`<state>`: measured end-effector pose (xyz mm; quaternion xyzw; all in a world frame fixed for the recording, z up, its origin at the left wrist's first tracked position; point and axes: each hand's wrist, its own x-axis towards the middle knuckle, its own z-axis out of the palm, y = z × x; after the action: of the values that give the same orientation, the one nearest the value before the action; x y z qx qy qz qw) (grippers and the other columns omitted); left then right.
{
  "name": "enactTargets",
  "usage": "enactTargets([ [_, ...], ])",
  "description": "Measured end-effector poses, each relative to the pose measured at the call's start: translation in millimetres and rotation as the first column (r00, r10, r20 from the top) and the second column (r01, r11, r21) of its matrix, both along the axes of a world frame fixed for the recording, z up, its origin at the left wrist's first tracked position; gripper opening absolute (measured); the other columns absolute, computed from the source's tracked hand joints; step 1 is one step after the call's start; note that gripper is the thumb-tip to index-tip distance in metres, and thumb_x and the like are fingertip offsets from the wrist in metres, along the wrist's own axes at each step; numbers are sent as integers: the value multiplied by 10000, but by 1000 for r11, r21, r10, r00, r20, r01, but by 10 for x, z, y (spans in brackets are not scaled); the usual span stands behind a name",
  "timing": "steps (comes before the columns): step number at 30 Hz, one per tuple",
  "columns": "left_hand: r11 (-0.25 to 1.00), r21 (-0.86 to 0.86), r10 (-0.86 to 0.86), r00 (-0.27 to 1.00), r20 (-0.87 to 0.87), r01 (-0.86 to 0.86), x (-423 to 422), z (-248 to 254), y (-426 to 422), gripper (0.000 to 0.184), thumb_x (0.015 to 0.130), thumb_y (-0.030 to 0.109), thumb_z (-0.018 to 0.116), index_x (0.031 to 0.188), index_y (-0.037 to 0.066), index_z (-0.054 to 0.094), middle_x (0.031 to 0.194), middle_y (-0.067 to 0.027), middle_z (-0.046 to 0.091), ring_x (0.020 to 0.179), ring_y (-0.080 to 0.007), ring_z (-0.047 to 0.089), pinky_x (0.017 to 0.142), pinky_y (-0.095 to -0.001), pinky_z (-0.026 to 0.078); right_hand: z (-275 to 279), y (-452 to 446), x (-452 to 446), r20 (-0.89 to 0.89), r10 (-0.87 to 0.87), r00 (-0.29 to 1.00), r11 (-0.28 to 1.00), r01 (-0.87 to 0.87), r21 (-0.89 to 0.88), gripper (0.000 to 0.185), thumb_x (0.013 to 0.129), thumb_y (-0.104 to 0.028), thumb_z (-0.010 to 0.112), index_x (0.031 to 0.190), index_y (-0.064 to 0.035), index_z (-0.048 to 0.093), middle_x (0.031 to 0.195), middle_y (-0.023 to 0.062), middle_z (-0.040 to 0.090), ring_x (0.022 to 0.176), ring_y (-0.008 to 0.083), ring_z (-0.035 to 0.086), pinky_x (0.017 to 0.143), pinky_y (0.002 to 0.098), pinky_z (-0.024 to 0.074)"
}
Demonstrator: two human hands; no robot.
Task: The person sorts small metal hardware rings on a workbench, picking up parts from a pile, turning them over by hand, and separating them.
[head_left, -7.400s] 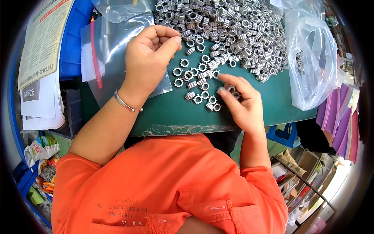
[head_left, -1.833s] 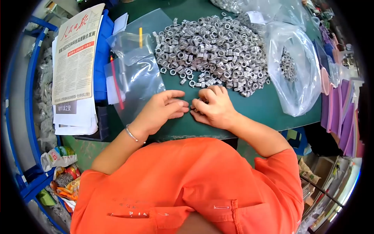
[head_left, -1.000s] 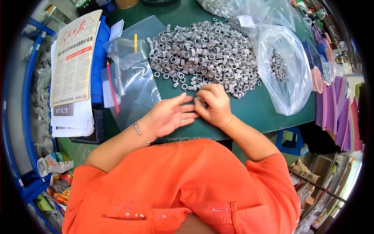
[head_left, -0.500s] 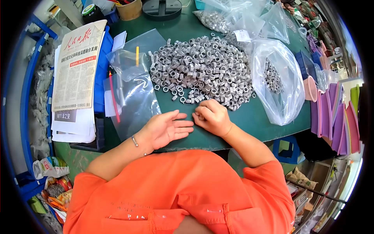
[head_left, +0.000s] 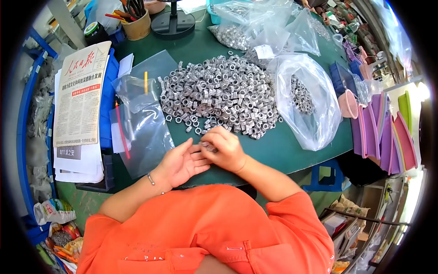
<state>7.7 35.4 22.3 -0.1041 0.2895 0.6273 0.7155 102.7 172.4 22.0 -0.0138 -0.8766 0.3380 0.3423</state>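
Note:
A large heap of small ribbed metal rings (head_left: 219, 93) lies on the green table (head_left: 283, 155), with some loose ones along its near edge. Just in front of the heap, my right hand (head_left: 224, 150) is curled around a few metal rings (head_left: 208, 146), partly hidden by the fingers. My left hand (head_left: 181, 165) is palm up with its fingers stretched out, and no ring shows on it. Its fingertips meet or nearly meet the right hand's fingers; I cannot tell if they touch. A clear flat plastic bag (head_left: 146, 137) lies left of the heap.
An open clear bag (head_left: 308, 130) with more rings stands right of the heap. On the left, a newspaper (head_left: 80, 105) rests over a blue bin (head_left: 107, 98). A red pencil (head_left: 122, 132) lies near it. Behind are a tool cup (head_left: 137, 29) and a black stand (head_left: 173, 25).
My right hand has moved left, up against the fingers of my left hand, and rings now show in its grasp. The whole view has shifted slightly.

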Motion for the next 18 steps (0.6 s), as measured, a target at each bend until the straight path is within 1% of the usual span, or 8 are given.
enactTargets([
  [3, 950, 220, 168, 958, 233, -220, 8, -113, 69, 384, 947, 337, 275, 1059, 51, 506, 1070, -80, 538, 1025, -210, 518, 916, -383, 407, 39, -252, -170, -81, 32, 996, 999, -32, -7, 230, 636, -59, 706, 820, -34, 570, 799, 94, 565, 685, 230, 560, 595, 296, 474],
  [5, 921, 298, 210, 964, 162, -250, 30, -120, 87, 360, 942, 308, 294, 1049, 52, 523, 1071, -75, 548, 1015, -183, 522, 887, -346, 429, 141, -360, -185, 1, 49, 999, 999, -49, -2, 205, 656, -110, 681, 805, -47, 554, 807, 74, 562, 771, 228, 557, 723, 329, 447],
  [7, 952, 199, 184, 955, 232, -232, -30, -185, 71, 327, 933, 275, 322, 1050, 55, 533, 1016, -79, 580, 973, -178, 547, 870, -312, 440, 169, -339, -118, 102, 135, 986, 990, -138, 23, 278, 675, -129, 688, 900, -40, 551, 864, 96, 573, 839, 260, 555, 880, 429, 372],
  [8, 947, 80, 297, 943, 148, -311, -5, -180, 84, 311, 926, 267, 342, 1010, 60, 558, 941, -90, 606, 916, -190, 573, 807, -322, 477, 203, -298, -90, -50, 80, 996, 996, -78, 38, 203, 704, -64, 634, 888, -29, 557, 863, 101, 582, 828, 269, 566, 848, 403, 410],
  [9, 938, 110, 269, 892, 364, -328, -24, -135, 54, 279, 900, 278, 395, 936, 67, 574, 891, -104, 611, 883, -239, 584, 694, -334, 512, 73, -223, -18, -79, -26, 997, 999, 23, -48, 209, 700, -35, 604, 906, -27, 565, 874, 120, 585, 788, 273, 554, 773, 390, 426],
  [12, 952, -16, 293, 891, 346, -306, -89, -103, -71, 246, 854, 283, 463, 901, 62, 560, 897, -122, 589, 904, -268, 557, 576, -319, 498, 185, 148, 214, 116, -356, 927, 897, 374, -236, 94, 773, -16, 568, 862, 6, 589, 752, 103, 578, 661, 204, 557, 599, 271, 450],
  [14, 939, -37, 334, 886, 322, -341, -108, -32, -109, 224, 839, 259, 483, 905, 57, 552, 924, -116, 563, 929, -258, 531, 548, -297, 472, 106, 318, 413, 215, -410, 886, 822, 461, -334, 65, 774, -8, 586, 837, 6, 597, 725, 67, 566, 610, 114, 516, 556, 236, 419],
  [18, 941, 66, 306, 917, 256, -333, -111, -9, -150, 192, 840, 221, 484, 957, 78, 536, 953, -98, 534, 805, -211, 528, 484, -256, 424, 64, 218, 621, 364, -323, 874, 897, 405, -177, 97, 747, -10, 624, 840, -1, 595, 718, 74, 548, 600, 134, 520, 535, 249, 421],
])
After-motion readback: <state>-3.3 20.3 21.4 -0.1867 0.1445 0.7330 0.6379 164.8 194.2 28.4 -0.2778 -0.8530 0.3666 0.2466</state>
